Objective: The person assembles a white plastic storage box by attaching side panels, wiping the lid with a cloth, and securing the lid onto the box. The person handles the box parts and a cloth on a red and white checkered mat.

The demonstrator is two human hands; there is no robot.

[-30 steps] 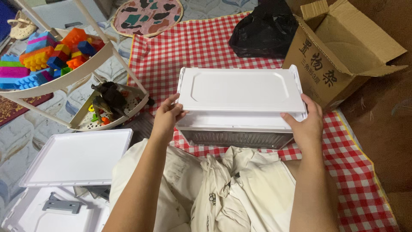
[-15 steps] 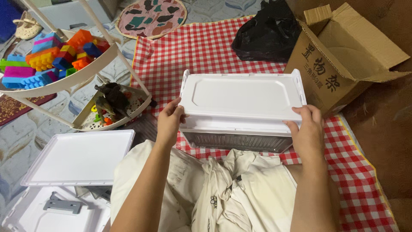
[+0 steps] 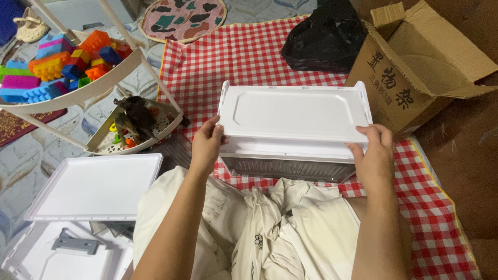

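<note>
A white plastic drawer box (image 3: 293, 115) with a flat recessed top lies on the red checked cloth (image 3: 244, 52) in front of my knees. Its clear front panel (image 3: 290, 168) faces me. My left hand (image 3: 206, 145) grips the box's left front corner, thumb on top. On the right front corner, my right hand (image 3: 373, 155) holds the top edge with fingers curled over it. Both forearms reach out over my cream trousers (image 3: 270, 228).
An open cardboard box (image 3: 415, 67) stands at the right, a black plastic bag (image 3: 324, 44) behind the drawer box. A white tiered rack (image 3: 93, 88) with coloured toy blocks is at the left. White panels (image 3: 96, 186) lie on the floor near my left knee.
My right hand has shifted from the side of the box up onto its top front corner. The box sits slightly nearer and squarer to me. My left hand stays at its corner.
</note>
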